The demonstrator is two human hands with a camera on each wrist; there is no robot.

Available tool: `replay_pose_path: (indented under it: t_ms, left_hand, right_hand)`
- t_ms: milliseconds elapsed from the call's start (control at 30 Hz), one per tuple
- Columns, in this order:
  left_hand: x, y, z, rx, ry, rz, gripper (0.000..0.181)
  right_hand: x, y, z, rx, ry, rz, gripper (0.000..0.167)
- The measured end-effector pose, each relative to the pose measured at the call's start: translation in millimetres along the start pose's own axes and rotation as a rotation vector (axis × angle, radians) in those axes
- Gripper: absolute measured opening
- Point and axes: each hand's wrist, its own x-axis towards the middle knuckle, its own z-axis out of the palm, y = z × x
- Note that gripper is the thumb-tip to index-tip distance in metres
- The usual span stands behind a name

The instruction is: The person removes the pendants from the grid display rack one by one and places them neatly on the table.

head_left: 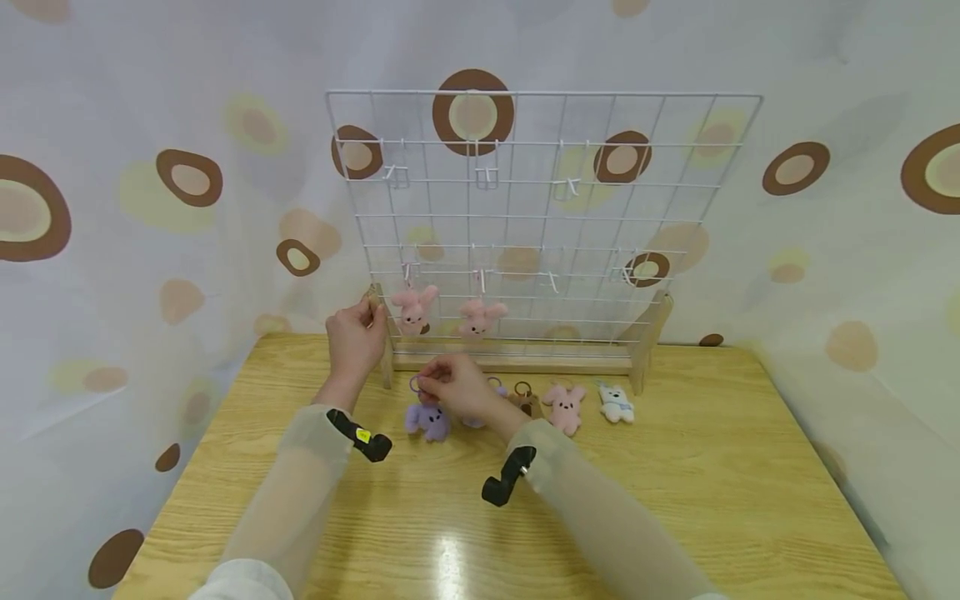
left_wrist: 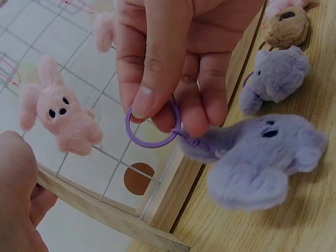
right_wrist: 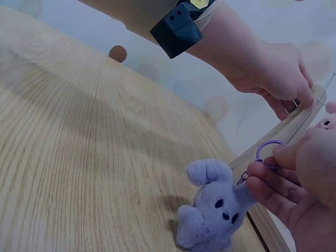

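My right hand (head_left: 459, 387) pinches the purple ring (left_wrist: 152, 144) of a lilac plush bunny keychain between thumb and fingers. The lilac bunny (right_wrist: 215, 210) hangs from its short chain low at the table top; whether it touches the wood I cannot tell. My left hand (head_left: 356, 337) grips the upper end of the wooden side post (right_wrist: 286, 128) of the wire rack. Beside it two pink plush bunnies, the left one (head_left: 413, 310) and the right one (head_left: 481, 318), hang from hooks on the white wire grid (head_left: 525, 218).
Along the rack's wooden base (head_left: 555, 364) lie a second lilac plush (left_wrist: 281, 73), a brown plush (head_left: 528, 405), a pink bunny (head_left: 564, 409) and a white plush (head_left: 616, 404). Several hooks on the grid hold nothing, one of them an upper hook (head_left: 487, 177). A patterned curtain (head_left: 825, 250) stands behind.
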Motion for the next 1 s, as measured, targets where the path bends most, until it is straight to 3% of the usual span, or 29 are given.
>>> replay_pose_path:
  t_ms: [267,600,867,1000]
  left_hand:
    - [0.5,-1.0,0.9,0.001,0.000,0.001,0.019]
    - [0.2,-1.9,-0.3,0.008,-0.007,0.014,0.022]
    - [0.2,-1.7,-0.2,0.003,-0.007,0.007,0.020]
    - [0.2,-0.7,0.0,0.013,-0.009,0.002,0.023]
  right_hand:
    - [7.4,5.7,1.9,-0.055,0.015,-0.006,0.009]
    - [14.0,20.7,-5.4,-0.028,0.047,0.002,0.008]
    - [9.5,24.1,-13.9,-0.189,0.102,-0.021,0.008]
    - [7.7,23.0,-16.5,-0.217,0.116,-0.012,0.009]
